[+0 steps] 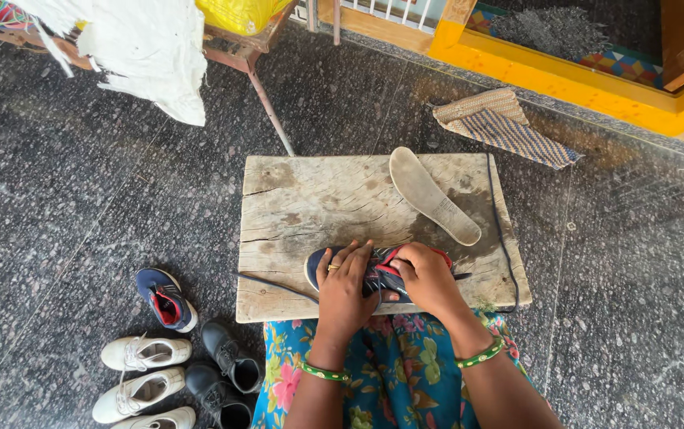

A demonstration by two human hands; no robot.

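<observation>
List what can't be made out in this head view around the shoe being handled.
- Navy shoe on the wooden board: its middle is hidden under the left hand and right hand.
- Shoe opening and lacing: covered by the fingers.
- Bottom white shoe: cut off by the bottom edge.
- Yellow bag: cut off by the top edge.

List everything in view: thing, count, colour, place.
board: 1, weathered wood, floor centre
blue shoe: 1, navy with red, on the board under both hands
insole: 1, beige, on the board, upper right
laces: 2, dark, one along the board's right edge, one at its lower left
mat: 1, woven tan and blue, floor beyond the board
second blue shoe: 1, navy with red, floor left
white shoes: 3, lower left
black shoes: 2, beside the white ones
left hand: on the shoe's toe end
right hand: on the shoe's opening
</observation>
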